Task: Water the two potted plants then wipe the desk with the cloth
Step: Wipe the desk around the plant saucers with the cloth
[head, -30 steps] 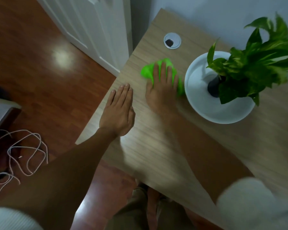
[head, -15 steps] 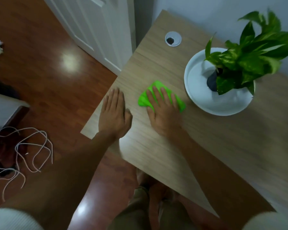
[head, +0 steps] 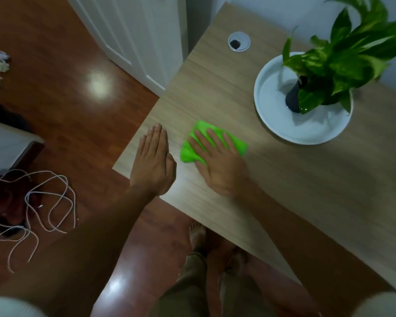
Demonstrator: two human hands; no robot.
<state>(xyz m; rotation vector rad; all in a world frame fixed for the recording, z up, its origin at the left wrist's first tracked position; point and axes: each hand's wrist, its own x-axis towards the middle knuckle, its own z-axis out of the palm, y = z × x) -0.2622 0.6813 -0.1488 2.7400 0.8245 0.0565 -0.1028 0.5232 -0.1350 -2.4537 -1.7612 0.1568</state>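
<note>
A bright green cloth (head: pixel 189 150) lies folded on the wooden desk (head: pixel 306 191) near its left corner. My right hand (head: pixel 220 163) presses flat on the cloth with straight fingers spread over it. My left hand (head: pixel 152 165) rests flat on the desk just left of the cloth, close to the desk's edge. A green leafy potted plant (head: pixel 343 58) stands in a wide white pot (head: pixel 306 131) at the desk's back right. Only this one plant is in view.
A round metal cable grommet (head: pixel 239 41) sits in the desk near the wall. A white door (head: pixel 133 37) stands behind the desk's left end. White cord (head: pixel 39 202) lies tangled on the red-brown floor. My feet (head: pixel 199 234) show below the desk edge.
My right hand has drawn the cloth from beside the pot toward me and the desk's left corner. My left hand has stayed flat near the edge.
</note>
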